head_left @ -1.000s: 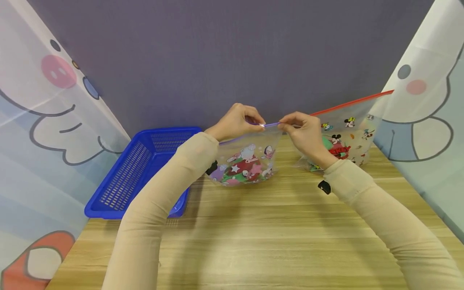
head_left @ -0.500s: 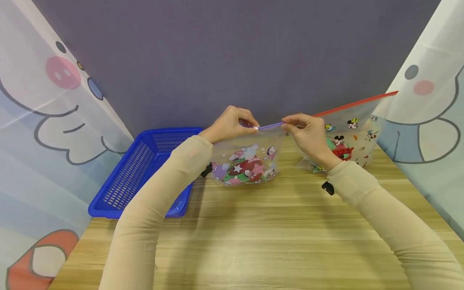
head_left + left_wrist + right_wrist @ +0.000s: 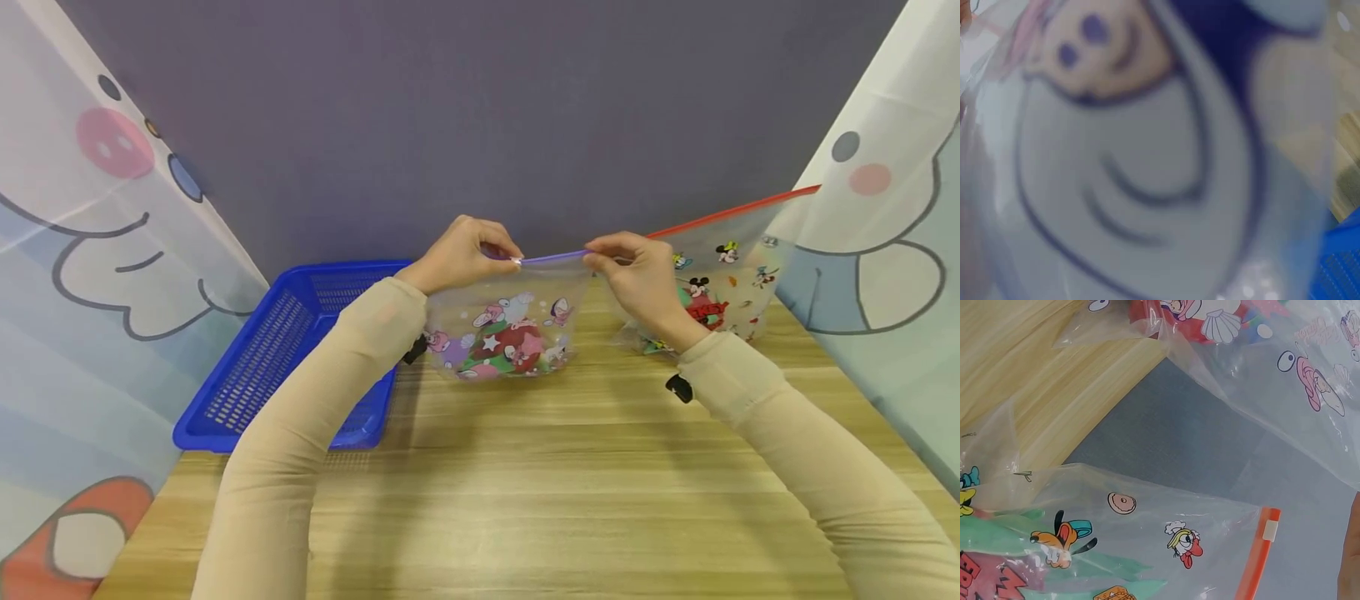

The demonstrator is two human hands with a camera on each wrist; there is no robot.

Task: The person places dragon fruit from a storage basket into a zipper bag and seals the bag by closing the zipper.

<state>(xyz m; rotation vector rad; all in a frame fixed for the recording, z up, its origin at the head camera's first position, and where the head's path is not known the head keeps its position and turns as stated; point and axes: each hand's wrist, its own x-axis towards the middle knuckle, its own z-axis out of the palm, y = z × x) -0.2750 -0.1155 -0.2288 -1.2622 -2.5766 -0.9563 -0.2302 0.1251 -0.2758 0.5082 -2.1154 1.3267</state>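
A clear zip bag (image 3: 491, 321) with sea-creature prints and a purple zip hangs between both hands, with red and green contents low inside. My left hand (image 3: 467, 252) pinches the zip at its small white slider (image 3: 517, 261). At the zip's right end, my right hand (image 3: 636, 271) pinches the corner between thumb and fingertips. The bag's print (image 3: 1122, 144) fills most of the left wrist view, hiding the hand there. Behind the right hand stands a second clear zip bag (image 3: 738, 275) with a red zip and cartoon prints. Its white slider (image 3: 1270, 530) shows in the right wrist view.
To the left on the wooden table (image 3: 525, 500) sits a blue perforated plastic basket (image 3: 247, 392), partly behind the left forearm. A dark grey panel (image 3: 480, 117) rises at the back, and printed curtains (image 3: 82, 275) hang at both sides.
My left hand has slid left along the purple zip together with the slider, so a longer stretch of zip shows between the hands. The right hand still pinches the zip's end.
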